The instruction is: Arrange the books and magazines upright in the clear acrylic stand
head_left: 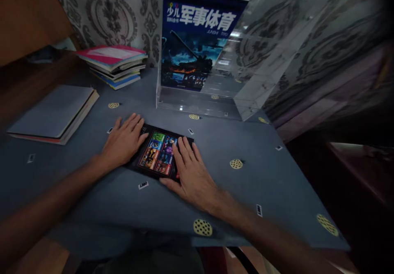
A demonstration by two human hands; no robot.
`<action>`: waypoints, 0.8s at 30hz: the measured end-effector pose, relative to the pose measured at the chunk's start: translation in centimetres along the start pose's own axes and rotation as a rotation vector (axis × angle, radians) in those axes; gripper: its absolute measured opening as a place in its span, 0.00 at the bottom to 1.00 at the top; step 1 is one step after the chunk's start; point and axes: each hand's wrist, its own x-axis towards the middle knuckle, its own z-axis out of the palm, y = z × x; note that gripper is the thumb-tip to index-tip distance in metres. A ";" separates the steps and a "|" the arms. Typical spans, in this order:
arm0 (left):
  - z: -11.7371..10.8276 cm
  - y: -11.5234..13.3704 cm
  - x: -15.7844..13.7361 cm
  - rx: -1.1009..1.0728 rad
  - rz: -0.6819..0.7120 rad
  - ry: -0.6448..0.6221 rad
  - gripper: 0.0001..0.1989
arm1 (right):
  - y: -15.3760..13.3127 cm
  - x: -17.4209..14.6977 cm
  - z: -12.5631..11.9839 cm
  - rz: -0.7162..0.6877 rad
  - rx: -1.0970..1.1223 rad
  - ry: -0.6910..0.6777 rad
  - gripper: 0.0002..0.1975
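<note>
A flat black device (158,153) lies on the table, and it looks like a handheld game console. Its lit screen displays two columns of colourful pictures. My left hand (124,139) rests flat over the device's left end, fingers stretched forward and thumb along its edge. Over the right end lies my right hand (193,173), palm down, with its fingers extended and its thumb at the near edge. Both hands are open and cover the ends of the device, so any buttons there are mostly hidden.
A clear acrylic stand (246,97) holds a blue book (192,40) upright behind the device. To the left are a stack of books (115,64) and a thick grey-covered book (53,109). The blue tablecloth (277,183) has a pineapple print. Patterned wallpaper (111,15) is behind.
</note>
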 end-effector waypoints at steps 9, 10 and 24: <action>-0.5 7.5 -2.0 -0.033 0.240 -0.206 0.32 | 1.6 -0.2 1.6 -0.108 -0.091 0.096 0.47; -0.7 7.3 -2.0 -0.045 0.247 -0.225 0.32 | 1.8 -0.2 1.8 -0.128 -0.103 0.103 0.47; -0.6 -1.2 0.4 -0.288 0.415 -0.228 0.25 | -0.5 2.2 3.0 -0.269 -0.196 0.158 0.45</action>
